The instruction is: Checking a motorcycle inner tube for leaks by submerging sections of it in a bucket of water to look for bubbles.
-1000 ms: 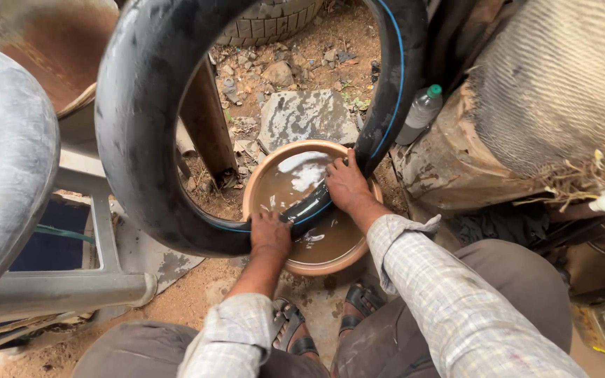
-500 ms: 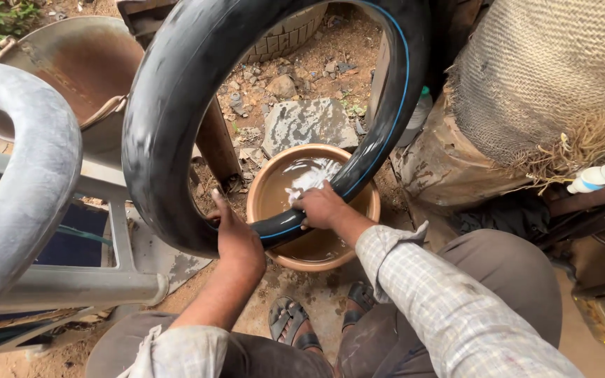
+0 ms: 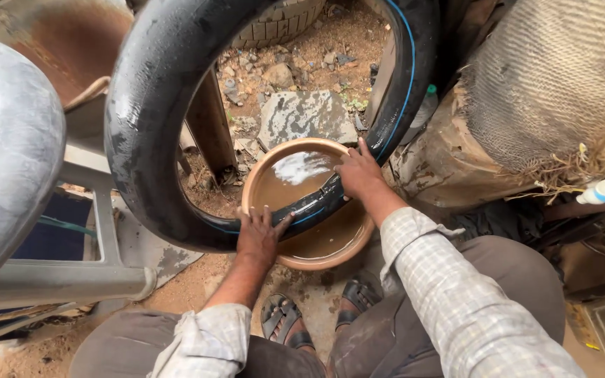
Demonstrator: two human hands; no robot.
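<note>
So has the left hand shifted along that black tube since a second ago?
Yes. The left hand has slid left along the inner tube, from over the water to the left rim of the clay basin.
</note>
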